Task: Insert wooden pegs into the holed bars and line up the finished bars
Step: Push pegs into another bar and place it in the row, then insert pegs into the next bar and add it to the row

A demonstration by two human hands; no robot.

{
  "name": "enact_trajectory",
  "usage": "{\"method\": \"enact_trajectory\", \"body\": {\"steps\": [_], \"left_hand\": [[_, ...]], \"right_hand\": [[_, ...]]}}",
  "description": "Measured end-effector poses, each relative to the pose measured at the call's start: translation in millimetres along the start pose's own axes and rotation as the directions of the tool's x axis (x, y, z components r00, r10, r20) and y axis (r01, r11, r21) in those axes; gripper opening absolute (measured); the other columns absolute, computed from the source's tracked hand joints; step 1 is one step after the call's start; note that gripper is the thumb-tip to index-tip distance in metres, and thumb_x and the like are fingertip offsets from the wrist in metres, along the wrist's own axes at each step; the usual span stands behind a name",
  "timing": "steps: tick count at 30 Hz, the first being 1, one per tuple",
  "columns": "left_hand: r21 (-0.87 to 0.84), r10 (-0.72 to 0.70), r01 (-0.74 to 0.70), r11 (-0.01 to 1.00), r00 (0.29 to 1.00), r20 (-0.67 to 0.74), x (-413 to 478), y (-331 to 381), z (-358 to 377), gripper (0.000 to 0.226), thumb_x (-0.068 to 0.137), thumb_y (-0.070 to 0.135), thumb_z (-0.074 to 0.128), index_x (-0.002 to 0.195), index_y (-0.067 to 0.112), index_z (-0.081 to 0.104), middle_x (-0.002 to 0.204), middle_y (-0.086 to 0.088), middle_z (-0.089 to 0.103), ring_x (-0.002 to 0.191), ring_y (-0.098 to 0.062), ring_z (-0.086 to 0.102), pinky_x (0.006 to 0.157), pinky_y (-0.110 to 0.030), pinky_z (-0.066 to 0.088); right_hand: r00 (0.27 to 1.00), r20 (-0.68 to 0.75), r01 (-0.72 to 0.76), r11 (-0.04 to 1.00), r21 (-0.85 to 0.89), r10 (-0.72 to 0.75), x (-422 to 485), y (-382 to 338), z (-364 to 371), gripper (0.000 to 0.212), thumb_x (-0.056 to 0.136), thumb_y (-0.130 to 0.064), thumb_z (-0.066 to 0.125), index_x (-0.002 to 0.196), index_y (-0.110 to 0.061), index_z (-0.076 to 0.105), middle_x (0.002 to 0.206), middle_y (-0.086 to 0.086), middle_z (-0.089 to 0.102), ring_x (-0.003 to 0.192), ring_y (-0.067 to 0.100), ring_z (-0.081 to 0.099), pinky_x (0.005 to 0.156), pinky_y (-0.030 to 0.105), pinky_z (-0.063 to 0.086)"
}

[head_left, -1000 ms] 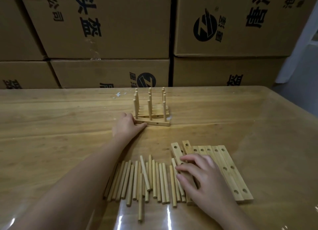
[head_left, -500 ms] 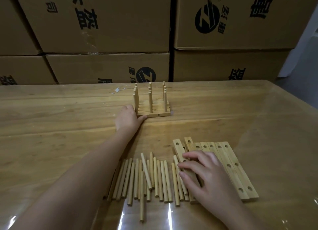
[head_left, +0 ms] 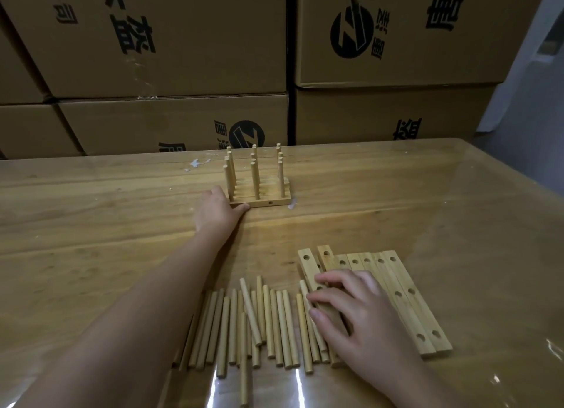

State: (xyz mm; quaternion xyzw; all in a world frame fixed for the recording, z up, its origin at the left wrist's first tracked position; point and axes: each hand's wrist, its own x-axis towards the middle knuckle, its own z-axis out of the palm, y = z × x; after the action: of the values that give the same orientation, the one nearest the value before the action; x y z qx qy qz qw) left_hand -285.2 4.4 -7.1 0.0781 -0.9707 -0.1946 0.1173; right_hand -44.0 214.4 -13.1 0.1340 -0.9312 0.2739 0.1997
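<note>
The left hand's point(head_left: 218, 212) thumb lies straight along the near edge of the finished bars point(head_left: 259, 194). Its other fingers sit at their left end, pressing rather than clenched as far as shows. A second ago the nearest bar sat skewed and apart from the row. Now it is flush, so that bar looks lined up and the next one is due.

The right hand point(head_left: 354, 316) has not moved. Its fingers curl over the leftmost loose bar point(head_left: 306, 262), with the thumb at the bar's left side, a light grasp that looks ready to lift.

The other loose bars point(head_left: 406, 297) lie side by side to its right. The pegs point(head_left: 259, 325) lie just left of it on the near table point(head_left: 91, 239).
</note>
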Motion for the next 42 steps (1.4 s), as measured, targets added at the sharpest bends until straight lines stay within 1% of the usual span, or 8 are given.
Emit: {"method": "enact_trajectory", "body": {"steps": [5, 11, 15, 19, 26, 32, 37, 42], "left_hand": [[-0.235, 0.027, 0.000, 0.972, 0.993, 0.113, -12, -12, -12, 0.043, 0.089, 0.025, 0.065, 0.126, 0.009, 0.050, 0.122, -0.010, 0.057, 0.109, -0.025, 0.056, 0.093, -0.037, 0.049], [-0.384, 0.230, -0.219, 0.897, 0.973, -0.017, -86, -28, -34, 0.027, 0.091, 0.006, 0.056, 0.116, 0.016, 0.058, 0.115, 0.001, 0.055, 0.106, -0.011, 0.053, 0.092, -0.023, 0.042], [-0.545, 0.289, -0.275, 0.792, 0.955, -0.062, -140, -24, -54, 0.030, 0.089, 0.002, 0.057, 0.090, 0.032, 0.056, 0.098, 0.011, 0.052, 0.091, 0.003, 0.055, 0.079, -0.005, 0.040], [-0.629, 0.332, -0.258, 0.733, 0.943, 0.000, -189, -15, -61, 0.031, 0.091, 0.015, 0.060, 0.086, 0.045, 0.054, 0.096, 0.019, 0.054, 0.092, 0.015, 0.052, 0.076, 0.000, 0.039], [-0.651, 0.348, -0.239, 0.721, 0.937, 0.042, -220, -14, -53, 0.023, 0.091, 0.022, 0.059, 0.086, 0.043, 0.054, 0.090, 0.014, 0.059, 0.086, 0.009, 0.054, 0.071, -0.005, 0.041], [-0.761, 0.340, -0.206, 0.615, 0.940, 0.020, -225, -21, -50, 0.021, 0.091, 0.016, 0.060, 0.089, 0.037, 0.059, 0.081, 0.019, 0.062, 0.077, 0.005, 0.056, 0.069, -0.009, 0.043], [-0.868, 0.299, -0.076, 0.491, 0.950, 0.086, -222, -24, -51, 0.016, 0.094, 0.016, 0.056, 0.090, 0.030, 0.063, 0.075, 0.012, 0.067, 0.070, 0.000, 0.061, 0.063, -0.012, 0.046], [-0.907, 0.263, -0.005, 0.422, 0.958, 0.117, -218, -25, -52, 0.019, 0.094, 0.017, 0.056, 0.084, 0.030, 0.065, 0.069, 0.006, 0.068, 0.067, -0.005, 0.061, 0.065, -0.018, 0.050]], "right_hand": [[1.000, 0.021, -0.013, 1.000, -0.010, 0.013, 0, 0, 0, 0.033, 0.086, -0.056, 0.040, 0.103, -0.041, 0.064, 0.115, -0.030, 0.047, 0.113, -0.005, 0.034, 0.092, 0.029, 0.040], [0.999, 0.040, -0.030, 0.999, -0.021, 0.031, 0, -8, -4, 0.045, 0.084, -0.061, 0.034, 0.116, -0.039, 0.057, 0.123, -0.023, 0.038, 0.114, -0.005, 0.031, 0.096, 0.025, 0.035], [0.978, -0.159, -0.136, 0.991, 0.006, 0.135, 0, -14, -10, 0.043, 0.089, -0.041, 0.041, 0.127, -0.024, 0.051, 0.119, -0.008, 0.039, 0.106, 0.006, 0.042, 0.079, 0.018, 0.038], [0.947, -0.248, -0.227, 0.972, -0.057, 0.206, 1, -13, -16, 0.039, 0.084, -0.011, 0.058, 0.123, -0.013, 0.055, 0.105, 0.001, 0.042, 0.084, 0.013, 0.045, 0.057, 0.015, 0.032], [0.933, -0.015, -0.359, 0.928, -0.102, 0.359, 1, -15, -20, 0.068, 0.083, -0.039, 0.060, 0.141, -0.035, 0.023, 0.106, -0.009, 0.021, 0.088, 0.010, 0.043, 0.088, 0.038, 0.046], [0.914, -0.015, -0.405, 0.911, -0.085, 0.405, 3, -12, -22, 0.056, 0.088, -0.034, 0.055, 0.138, -0.031, 0.033, 0.103, -0.007, 0.041, 0.074, 0.004, 0.047, 0.092, 0.043, 0.043], [0.915, -0.102, -0.402, 0.856, -0.325, 0.390, 3, -7, -21, 0.048, 0.090, -0.030, 0.051, 0.136, -0.026, 0.039, 0.118, -0.001, 0.051, 0.107, 0.015, 0.051, 0.095, 0.036, 0.036], [0.879, -0.106, -0.469, 0.808, -0.357, 0.464, 3, 1, -23, 0.052, 0.089, -0.039, 0.051, 0.137, -0.026, 0.037, 0.124, 0.003, 0.051, 0.108, 0.019, 0.053, 0.094, 0.038, 0.038]]}}
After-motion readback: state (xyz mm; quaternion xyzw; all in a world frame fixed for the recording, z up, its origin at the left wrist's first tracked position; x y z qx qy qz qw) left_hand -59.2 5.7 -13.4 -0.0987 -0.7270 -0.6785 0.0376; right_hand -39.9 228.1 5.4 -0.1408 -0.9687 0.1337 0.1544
